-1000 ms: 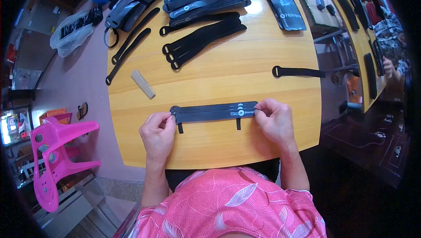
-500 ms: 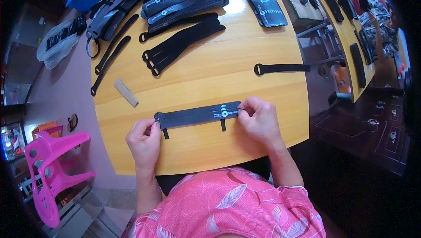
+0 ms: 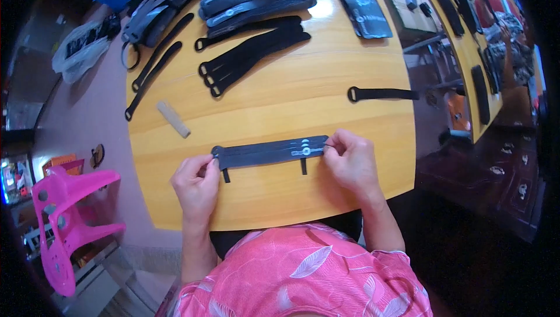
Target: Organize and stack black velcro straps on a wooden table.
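A small layered stack of black straps (image 3: 262,152) with white print lies across the near part of the yellow wooden table (image 3: 274,200). Its left end, where the rings are, is pinched by my left hand (image 3: 196,185). At the other end my right hand (image 3: 353,162) grips the straps between thumb and fingers. Two short black tabs (image 3: 227,176) stick out from under the stack's near edge. Beyond it, a group of black straps with end loops (image 3: 254,60) lies fanned together. One single black strap (image 3: 385,94) rests at the right edge.
Printed strap bundles (image 3: 256,4) are piled at the far side, with a flat black bundle (image 3: 359,4) to their right. Two loose straps (image 3: 154,77) and a brown strip (image 3: 173,119) lie left. A pink stool (image 3: 76,218) stands beside the table. A person (image 3: 513,42) is at another table.
The whole view has shifted slightly, so the table and its contents sit a little further right. Both hands keep their pinch on the strap stack.
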{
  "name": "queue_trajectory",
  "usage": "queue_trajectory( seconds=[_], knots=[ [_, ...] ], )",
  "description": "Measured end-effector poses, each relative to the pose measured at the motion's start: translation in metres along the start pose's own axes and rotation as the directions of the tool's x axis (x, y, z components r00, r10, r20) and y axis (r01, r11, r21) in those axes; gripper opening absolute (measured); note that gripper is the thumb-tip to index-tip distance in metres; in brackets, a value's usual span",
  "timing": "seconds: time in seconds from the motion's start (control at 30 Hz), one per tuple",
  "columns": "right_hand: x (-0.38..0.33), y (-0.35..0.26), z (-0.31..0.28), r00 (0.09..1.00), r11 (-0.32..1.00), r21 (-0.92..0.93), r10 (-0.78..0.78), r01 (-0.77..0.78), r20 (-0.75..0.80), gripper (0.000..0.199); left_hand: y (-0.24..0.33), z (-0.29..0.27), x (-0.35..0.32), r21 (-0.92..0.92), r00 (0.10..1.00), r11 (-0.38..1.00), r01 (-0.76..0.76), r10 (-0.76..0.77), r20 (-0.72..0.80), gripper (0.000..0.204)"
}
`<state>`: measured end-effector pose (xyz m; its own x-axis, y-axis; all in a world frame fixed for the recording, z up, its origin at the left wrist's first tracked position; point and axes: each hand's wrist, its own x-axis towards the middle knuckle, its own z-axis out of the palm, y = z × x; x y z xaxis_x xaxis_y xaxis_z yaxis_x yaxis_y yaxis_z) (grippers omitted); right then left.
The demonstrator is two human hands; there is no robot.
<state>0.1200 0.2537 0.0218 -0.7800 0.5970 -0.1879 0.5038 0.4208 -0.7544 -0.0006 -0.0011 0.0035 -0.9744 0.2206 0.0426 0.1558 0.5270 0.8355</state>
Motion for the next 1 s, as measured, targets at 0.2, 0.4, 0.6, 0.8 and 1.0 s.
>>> queue_trajectory(
  seconds=[0.2,0.4,0.6,0.8,1.0],
  knots=[
    [-0.002,0.002,-0.006,0.998,0.998,-0.017,0.063,-0.063,0.007,0.007,0.003,0.004,0.002,-0.027,0.999,1.000,0.012,-0.011,0.033,0.005],
    [-0.001,0.001,-0.001,0.997,0.996,0.036,0.080,-0.080,0.000,0.006,0.007,-0.001,0.003,-0.033,0.997,0.998,0.049,-0.047,0.056,0.005],
    [-0.002,0.001,0.000,0.996,0.995,0.053,0.090,-0.090,0.004,0.007,0.010,-0.002,0.007,-0.023,0.996,0.999,0.043,-0.041,0.079,0.004],
    [-0.002,-0.003,-0.001,0.997,0.997,0.035,0.073,-0.073,0.009,0.007,0.013,-0.004,0.009,0.051,0.996,0.999,-0.011,0.006,0.089,0.003],
    [-0.002,-0.001,-0.001,0.998,0.997,0.025,0.069,-0.070,0.007,0.007,0.013,-0.007,0.010,0.143,0.992,0.987,-0.073,0.056,0.116,0.008]
  ],
)
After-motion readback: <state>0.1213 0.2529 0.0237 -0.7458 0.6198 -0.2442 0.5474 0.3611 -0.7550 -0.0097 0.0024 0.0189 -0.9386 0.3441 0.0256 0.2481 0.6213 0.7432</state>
